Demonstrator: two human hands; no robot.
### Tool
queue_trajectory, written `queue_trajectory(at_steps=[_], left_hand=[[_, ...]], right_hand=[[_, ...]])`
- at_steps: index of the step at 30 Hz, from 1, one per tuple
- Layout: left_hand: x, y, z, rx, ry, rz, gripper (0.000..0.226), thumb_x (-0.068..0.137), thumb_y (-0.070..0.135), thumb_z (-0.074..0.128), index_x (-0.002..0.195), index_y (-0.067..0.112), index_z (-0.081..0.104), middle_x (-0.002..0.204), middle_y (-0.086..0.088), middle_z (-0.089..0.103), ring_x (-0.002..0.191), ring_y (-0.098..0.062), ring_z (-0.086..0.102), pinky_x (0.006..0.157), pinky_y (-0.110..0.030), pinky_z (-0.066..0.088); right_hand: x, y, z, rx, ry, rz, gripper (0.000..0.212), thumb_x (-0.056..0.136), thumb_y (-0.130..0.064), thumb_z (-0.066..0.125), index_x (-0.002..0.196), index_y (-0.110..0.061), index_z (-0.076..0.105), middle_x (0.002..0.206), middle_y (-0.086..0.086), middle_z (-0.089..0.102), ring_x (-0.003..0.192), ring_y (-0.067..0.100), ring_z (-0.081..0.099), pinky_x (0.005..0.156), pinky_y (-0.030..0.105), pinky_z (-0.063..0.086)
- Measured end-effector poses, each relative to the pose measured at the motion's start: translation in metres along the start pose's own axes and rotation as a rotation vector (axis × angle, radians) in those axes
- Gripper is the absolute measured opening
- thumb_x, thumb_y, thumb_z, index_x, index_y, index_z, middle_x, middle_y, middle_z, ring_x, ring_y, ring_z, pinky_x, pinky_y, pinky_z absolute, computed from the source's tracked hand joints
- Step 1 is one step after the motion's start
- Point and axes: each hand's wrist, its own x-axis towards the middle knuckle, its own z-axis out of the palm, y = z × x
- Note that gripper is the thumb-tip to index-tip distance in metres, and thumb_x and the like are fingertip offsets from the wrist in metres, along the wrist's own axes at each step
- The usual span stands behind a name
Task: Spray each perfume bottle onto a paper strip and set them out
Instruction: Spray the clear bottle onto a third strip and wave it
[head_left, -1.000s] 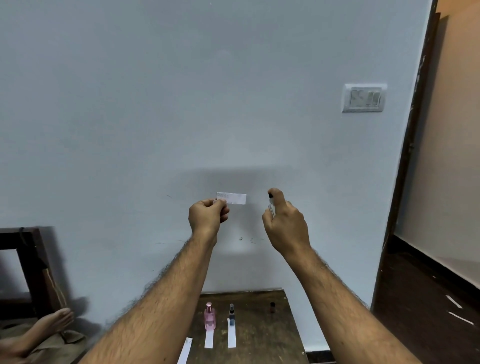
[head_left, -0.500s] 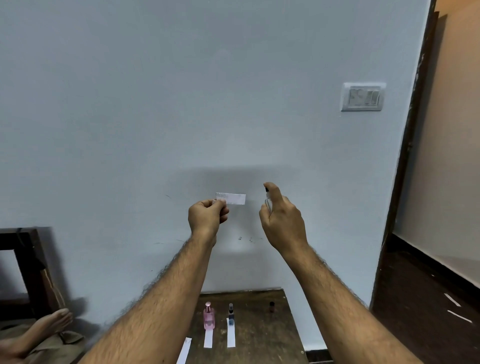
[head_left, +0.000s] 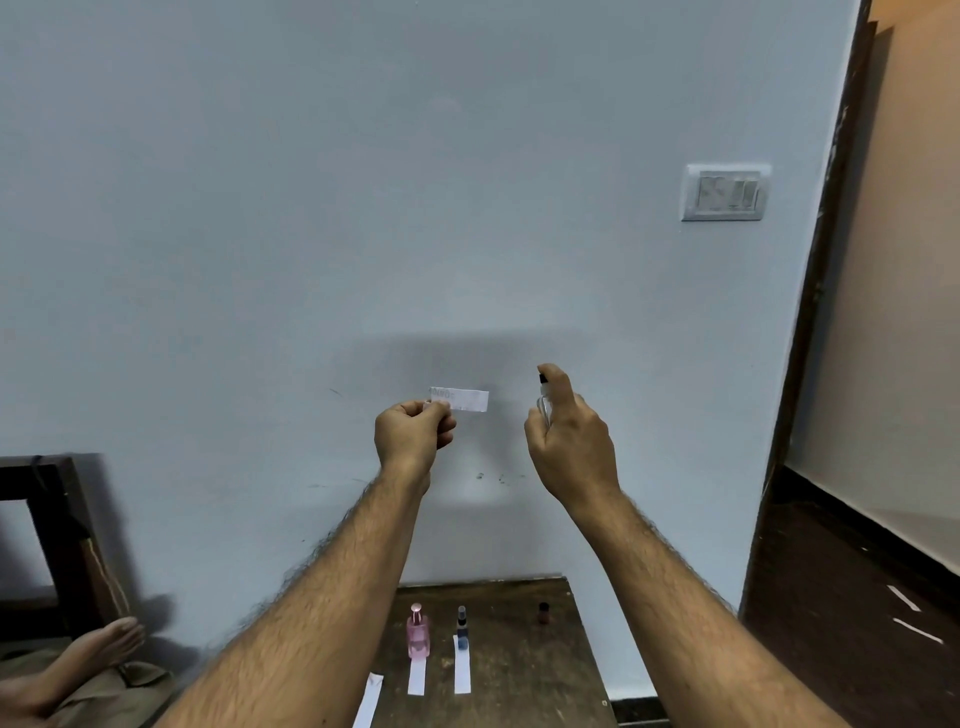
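Observation:
My left hand (head_left: 413, 436) pinches one end of a small white paper strip (head_left: 467, 400), held level in front of the pale wall. To its right, my right hand (head_left: 569, 441) grips a small clear spray bottle (head_left: 544, 402) with a dark nozzle; my index finger lies on top of the nozzle, which faces the strip. Below on a dark wooden table (head_left: 524, 675) stand a pink perfume bottle (head_left: 418, 631) and a slim blue bottle (head_left: 462, 629), each with a white strip (head_left: 417, 675) in front of it. A small dark bottle (head_left: 543, 613) stands further right.
Another white strip (head_left: 370, 699) lies at the table's left edge beside my left forearm. A person's bare foot (head_left: 98, 649) and a dark wooden frame (head_left: 57, 535) are at the lower left. A switch plate (head_left: 724, 193) is on the wall; a doorway (head_left: 831, 364) opens at right.
My right hand with the spray bottle has risen slightly and moved a little away from the strip. The left hand and strip have stayed nearly still.

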Motion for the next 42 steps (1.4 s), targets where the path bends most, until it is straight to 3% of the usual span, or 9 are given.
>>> queue_trajectory(at_steps=[7,16,22,25,28,31,35,42], left_hand=[[0.000,0.000,-0.004,-0.079,0.002,-0.068,0.006,0.087,0.007,0.066,0.086,0.002,0.064,0.078,-0.011,0.067,0.067,-0.015,0.067,0.057,-0.023,0.056],[-0.001,-0.020,-0.016,-0.189,-0.010,-0.299,0.005,0.087,0.004,0.066,0.090,0.002,0.062,0.075,-0.009,0.066,0.063,-0.014,0.066,0.050,-0.020,0.055],[-0.001,-0.040,-0.026,-0.189,-0.044,-0.375,0.005,0.088,0.004,0.065,0.084,0.004,0.062,0.072,-0.008,0.065,0.063,-0.014,0.065,0.048,-0.020,0.054],[0.000,-0.051,-0.031,-0.172,-0.054,-0.421,0.003,0.088,0.004,0.065,0.085,0.003,0.063,0.072,-0.009,0.066,0.062,-0.014,0.065,0.048,-0.021,0.054],[0.001,-0.068,-0.037,-0.135,-0.051,-0.466,0.003,0.088,0.005,0.065,0.088,0.002,0.064,0.072,-0.010,0.067,0.055,-0.013,0.066,0.047,-0.021,0.055],[0.000,-0.088,-0.043,-0.102,-0.037,-0.499,0.006,0.088,0.004,0.065,0.083,0.002,0.063,0.068,-0.008,0.067,0.051,-0.011,0.066,0.049,-0.022,0.057],[-0.002,-0.121,-0.052,-0.060,-0.016,-0.538,0.011,0.089,0.003,0.063,0.078,0.001,0.061,0.050,-0.003,0.065,0.044,-0.008,0.064,0.047,-0.020,0.056],[-0.002,-0.174,-0.066,0.012,0.012,-0.607,0.011,0.089,0.005,0.063,0.079,0.001,0.063,0.051,-0.004,0.065,0.044,-0.008,0.064,0.044,-0.020,0.054]], right_hand=[[-0.001,0.007,0.004,0.077,0.042,0.039,0.044,0.096,-0.020,0.049,0.137,-0.025,0.035,0.087,-0.002,0.055,0.061,0.010,0.049,0.048,0.017,0.030],[-0.015,0.026,0.019,0.158,0.010,0.118,0.048,0.095,-0.021,0.048,0.140,-0.028,0.030,0.083,-0.001,0.058,0.064,0.018,0.054,0.051,0.021,0.033],[-0.026,0.036,0.032,0.239,-0.060,0.171,0.052,0.096,-0.022,0.050,0.142,-0.023,0.025,0.065,-0.002,0.054,0.058,0.015,0.055,0.055,0.029,0.046],[-0.032,0.043,0.041,0.323,-0.117,0.245,0.050,0.096,-0.025,0.051,0.140,-0.024,0.026,0.071,-0.001,0.060,0.063,0.020,0.062,0.063,0.042,0.058],[-0.041,0.056,0.054,0.405,-0.176,0.332,0.044,0.094,-0.029,0.055,0.133,-0.026,0.033,0.082,-0.002,0.062,0.072,0.023,0.065,0.070,0.048,0.059],[-0.055,0.070,0.069,0.423,-0.229,0.411,0.035,0.091,-0.032,0.060,0.119,-0.029,0.039,0.093,-0.005,0.063,0.079,0.021,0.066,0.074,0.044,0.058],[-0.077,0.088,0.087,0.444,-0.292,0.531,0.033,0.092,-0.027,0.063,0.118,-0.018,0.043,0.104,-0.002,0.062,0.084,0.012,0.061,0.066,0.024,0.050],[-0.109,0.115,0.117,0.475,-0.310,0.633,0.034,0.086,-0.020,0.071,0.115,-0.016,0.056,0.102,0.001,0.066,0.094,0.017,0.063,0.079,0.026,0.050]])
